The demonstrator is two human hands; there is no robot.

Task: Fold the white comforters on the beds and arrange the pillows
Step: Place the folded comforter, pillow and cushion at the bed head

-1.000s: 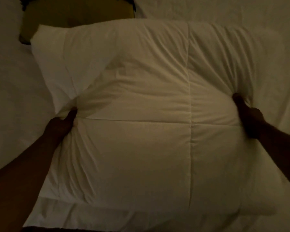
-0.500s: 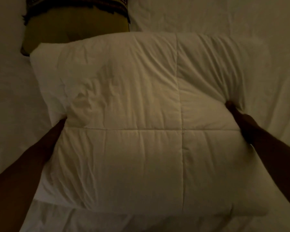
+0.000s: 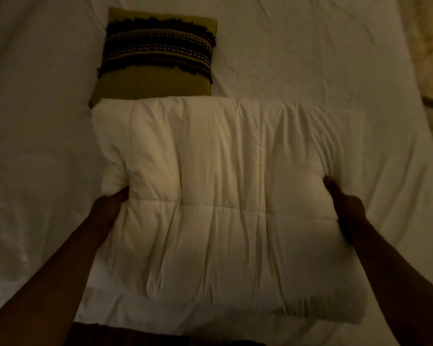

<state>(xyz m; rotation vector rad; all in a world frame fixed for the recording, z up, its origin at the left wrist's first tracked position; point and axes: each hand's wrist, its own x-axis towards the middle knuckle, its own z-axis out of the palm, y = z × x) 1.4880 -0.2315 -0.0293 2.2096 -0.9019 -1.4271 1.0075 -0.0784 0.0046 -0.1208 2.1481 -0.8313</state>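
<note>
The comforter (image 3: 225,208) is folded up into a thick, puffy block, held just over the near part of the bed (image 3: 310,58). Its long axis runs left to right across the view, with the far folded edge facing the head of the bed and the near edge close to the person. Quilt seams cross it both ways. The left end bulges out in a rounded roll.

Left hand (image 3: 110,208) has its grip curled in on the left side of the block, thumb pressing on top, fingers tucked under so I can't see them. Right hand (image 3: 345,208) does the same on the right side, thumb dug into the padding, squeezing it in.

Just past the far edge sits an olive pillow (image 3: 158,58) with a dark patterned band, its near end partly covered by the comforter. It's all pretty dim.
</note>
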